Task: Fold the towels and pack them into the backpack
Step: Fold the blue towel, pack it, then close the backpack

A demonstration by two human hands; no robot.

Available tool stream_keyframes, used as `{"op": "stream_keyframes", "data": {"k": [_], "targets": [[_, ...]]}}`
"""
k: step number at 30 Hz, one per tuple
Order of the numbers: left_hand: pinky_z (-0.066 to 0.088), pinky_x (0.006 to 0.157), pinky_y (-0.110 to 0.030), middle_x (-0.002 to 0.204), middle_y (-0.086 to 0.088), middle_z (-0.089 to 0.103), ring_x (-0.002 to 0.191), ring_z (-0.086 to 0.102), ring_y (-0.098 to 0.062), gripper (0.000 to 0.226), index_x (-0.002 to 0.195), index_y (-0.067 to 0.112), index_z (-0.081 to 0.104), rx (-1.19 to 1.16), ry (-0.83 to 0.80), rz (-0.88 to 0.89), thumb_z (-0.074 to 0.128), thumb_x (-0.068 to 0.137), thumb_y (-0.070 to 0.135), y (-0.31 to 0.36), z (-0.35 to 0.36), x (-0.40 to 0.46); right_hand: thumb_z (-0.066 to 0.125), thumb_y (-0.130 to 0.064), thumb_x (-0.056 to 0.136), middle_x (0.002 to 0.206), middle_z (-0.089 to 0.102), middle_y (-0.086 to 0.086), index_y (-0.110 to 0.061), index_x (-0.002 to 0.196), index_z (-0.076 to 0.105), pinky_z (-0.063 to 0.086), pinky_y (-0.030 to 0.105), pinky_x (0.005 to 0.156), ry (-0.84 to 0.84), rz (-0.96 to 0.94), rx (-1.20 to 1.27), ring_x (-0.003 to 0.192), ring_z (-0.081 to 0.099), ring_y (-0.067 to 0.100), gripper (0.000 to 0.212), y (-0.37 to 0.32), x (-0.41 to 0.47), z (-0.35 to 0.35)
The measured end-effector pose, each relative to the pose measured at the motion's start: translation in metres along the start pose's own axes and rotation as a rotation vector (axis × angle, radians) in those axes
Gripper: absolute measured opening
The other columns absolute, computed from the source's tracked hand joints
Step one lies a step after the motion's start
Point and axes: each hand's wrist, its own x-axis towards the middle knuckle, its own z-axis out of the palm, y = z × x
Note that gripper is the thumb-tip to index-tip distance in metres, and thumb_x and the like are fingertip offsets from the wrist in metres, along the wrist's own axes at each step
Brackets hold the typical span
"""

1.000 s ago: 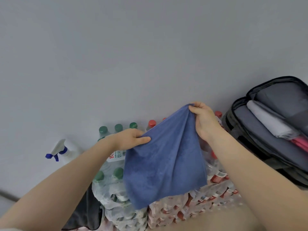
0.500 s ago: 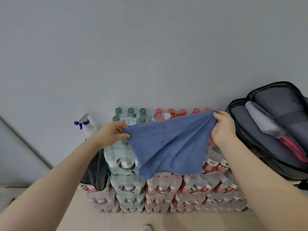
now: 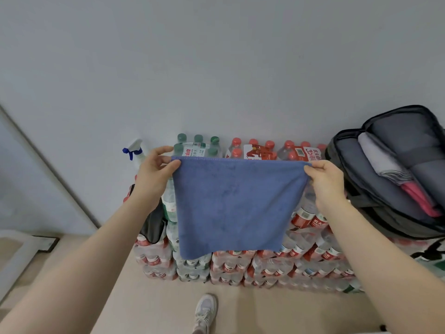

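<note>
Item: blue towel point(image 3: 234, 203), held up flat in front of you, hanging free over the stacked bottle packs.
Grip: your left hand point(image 3: 153, 175) pinches the top left corner between thumb and forefinger, other fingers raised; your right hand point(image 3: 325, 182) pinches the top right corner.
Step in hand: first fold. Keep the top hem taut and level, bring the two corners together evenly so the edges match, and let the lower edge hang straight before creasing.
Destination: open backpack point(image 3: 356, 179), to your right, on top of the packs, already holding a folded grey towel point(image 3: 381, 160) and a pink towel point(image 3: 420, 196).
Surroundings: shrink-wrapped water bottles point(image 3: 252, 263) against a plain pale wall point(image 3: 216, 68); spray bottle point(image 3: 134, 151) at left; beige floor point(image 3: 156, 307); one white shoe point(image 3: 204, 309) below.
</note>
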Motion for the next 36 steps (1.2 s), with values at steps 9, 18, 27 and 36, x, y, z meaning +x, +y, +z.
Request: {"op": "stream_keyframes", "data": {"k": [9,18,27,36], "targets": [[0.038,0.059,-0.025,0.065,0.003,0.052,0.059,0.044,-0.011,0.019,0.07,0.018,0.058,0.136,0.021,-0.132,0.058,0.088,0.011,-0.022,0.013,0.098,0.049,0.005,0.085,0.09,0.061,0.007,-0.016,0.081,0.055,0.043,0.022,0.06,-0.053,-0.111,-0.335,0.08,0.055,0.02,0.023,0.003,0.08,0.057],[0.034,0.058,-0.025,0.08,0.002,0.054,0.07,0.047,-0.018,0.006,0.084,0.014,0.052,0.499,-0.019,-0.017,0.057,0.088,0.013,-0.042,0.04,0.21,0.038,0.006,0.09,0.104,0.056,0.016,0.003,0.107,0.058,0.057,0.024,0.057,-0.014,-0.058,-0.57,0.088,0.058,0.031,0.025,0.016,0.164,0.119],[0.038,0.08,-0.042,0.11,-0.017,0.055,0.101,0.052,-0.036,0.026,0.112,0.004,0.052,1.092,-0.109,0.248,0.047,0.087,0.008,-0.081,0.069,0.231,0.047,-0.006,0.092,0.125,0.054,0.022,0.003,0.122,0.051,0.036,0.039,0.098,-0.031,-0.195,-0.998,0.118,0.048,0.036,0.032,0.039,0.164,0.157],[-0.003,0.116,-0.033,0.158,-0.004,-0.003,0.145,-0.002,-0.018,0.097,0.148,0.021,0.002,1.267,-0.665,0.36,-0.004,0.067,0.073,-0.1,0.084,0.188,0.025,-0.044,0.098,0.158,-0.006,-0.004,-0.024,0.149,0.003,-0.003,0.034,0.118,-0.745,-0.419,-1.398,0.146,-0.005,0.012,0.059,0.059,0.109,0.196]]}}
